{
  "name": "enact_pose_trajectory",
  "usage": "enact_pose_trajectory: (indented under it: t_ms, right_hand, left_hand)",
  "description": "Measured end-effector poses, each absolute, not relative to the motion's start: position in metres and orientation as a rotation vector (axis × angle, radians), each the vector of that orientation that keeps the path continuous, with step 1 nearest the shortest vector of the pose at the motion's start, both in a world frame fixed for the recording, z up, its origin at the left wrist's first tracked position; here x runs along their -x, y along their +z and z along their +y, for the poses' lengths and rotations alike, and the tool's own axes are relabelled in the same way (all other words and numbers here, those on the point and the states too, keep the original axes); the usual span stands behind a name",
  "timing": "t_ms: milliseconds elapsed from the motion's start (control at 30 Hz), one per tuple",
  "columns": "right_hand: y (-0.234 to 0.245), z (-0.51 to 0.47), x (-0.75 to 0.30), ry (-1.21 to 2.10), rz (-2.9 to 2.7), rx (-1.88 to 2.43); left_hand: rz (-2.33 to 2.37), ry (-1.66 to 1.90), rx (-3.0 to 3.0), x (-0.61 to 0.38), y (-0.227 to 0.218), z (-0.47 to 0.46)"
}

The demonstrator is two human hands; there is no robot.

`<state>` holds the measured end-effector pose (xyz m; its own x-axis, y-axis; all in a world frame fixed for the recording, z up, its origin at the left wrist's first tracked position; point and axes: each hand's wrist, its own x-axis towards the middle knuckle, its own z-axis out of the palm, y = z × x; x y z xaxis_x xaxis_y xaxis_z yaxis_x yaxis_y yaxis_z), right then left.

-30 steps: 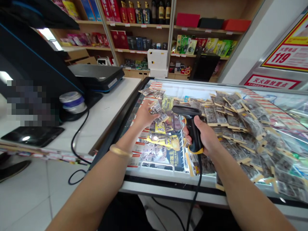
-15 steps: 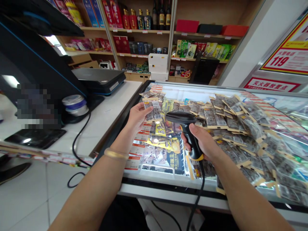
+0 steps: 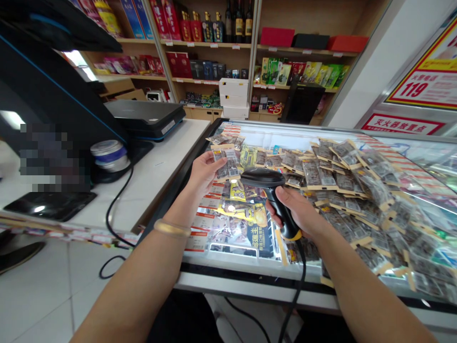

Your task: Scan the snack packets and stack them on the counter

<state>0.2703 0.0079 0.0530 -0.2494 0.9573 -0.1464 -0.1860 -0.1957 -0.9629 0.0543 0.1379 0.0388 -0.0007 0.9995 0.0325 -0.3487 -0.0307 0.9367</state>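
A small clear snack packet (image 3: 228, 163) with tan edges and a barcode label is pinched in my left hand (image 3: 204, 172), fingers behind and thumb on its face. My right hand (image 3: 298, 209) wraps around the handle of a black and yellow barcode scanner (image 3: 264, 178), whose head points left toward the packet without touching it. The scanner's cable hangs down past the counter's front edge. To the right lies a big heap of similar packets (image 3: 352, 183) on the glass counter (image 3: 307, 270). A few more packets (image 3: 218, 139) rest just beyond my left hand.
Left of the glass stands a white counter (image 3: 171, 157) with a black scale (image 3: 148, 116), a round tin (image 3: 110, 156) and a black screen stand (image 3: 50, 95). Price tags and colourful bags show through the glass. Behind are shelves (image 3: 207, 45) with bottles and boxes.
My right hand has moved the barcode scanner slightly left, closer to the packet. My left hand holds the snack packet in nearly the same place.
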Motion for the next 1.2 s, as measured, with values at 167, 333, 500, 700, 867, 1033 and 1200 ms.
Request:
enact_pose_trajectory:
  t_ms: [167,333,500,700,867,1033,1200]
  right_hand:
    - [0.053,0.008,-0.271,1.614,-1.124,1.047]
    - [0.052,0.008,-0.272,1.612,-1.128,1.037]
    - [0.053,0.011,-0.273,1.582,-1.053,0.982]
    - [0.083,0.000,-0.305,1.431,-0.936,0.941]
    - [0.102,-0.031,-0.359,1.204,-0.844,0.964]
    - [0.103,-0.057,-0.409,1.047,-0.776,0.991]
    - [0.099,-0.072,-0.433,0.963,-0.706,0.998]
  left_hand:
    - [0.932,1.376,-0.982,-0.055,0.039,0.138]
    - [0.986,1.360,-1.002,-0.055,0.040,0.137]
    - [0.970,1.364,-1.003,-0.059,0.044,0.135]
    - [0.920,1.314,-1.167,-0.096,0.076,0.136]
    - [0.760,1.259,-1.328,-0.172,0.115,0.135]
    - [0.718,1.172,-1.489,-0.259,0.134,0.134]
    - [0.969,1.132,-1.875,-0.308,0.126,0.138]
